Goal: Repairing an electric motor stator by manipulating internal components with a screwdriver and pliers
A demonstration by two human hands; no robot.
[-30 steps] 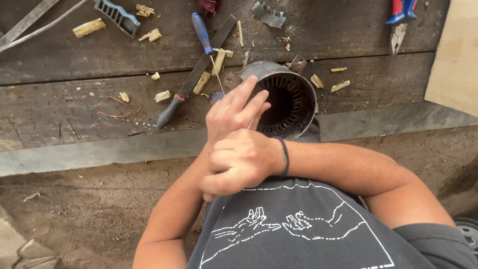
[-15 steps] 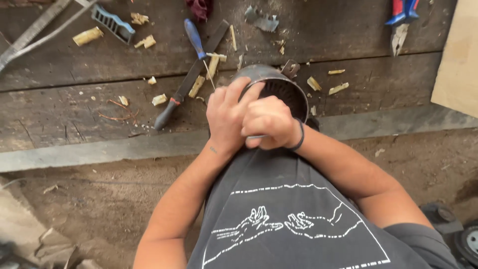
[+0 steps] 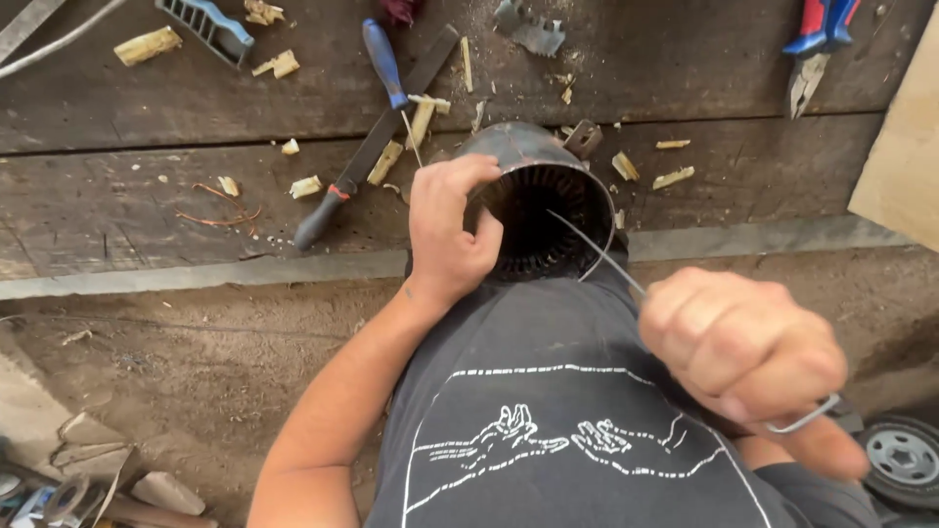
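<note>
Right hand has pulled back to lower right, fist closed around a thin wire running from the motor housing at centre. Left hand grips its rim. Extraction looks underway; wire not yet free.

You've got a dark rusty motor housing on its side at the bench edge (open end toward you), thin wire rod poking in.

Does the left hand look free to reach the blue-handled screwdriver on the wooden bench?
Probably not yet: the left hand grips the round metal motor housing; the blue-handled screwdriver lies uncovered just beyond.
</note>
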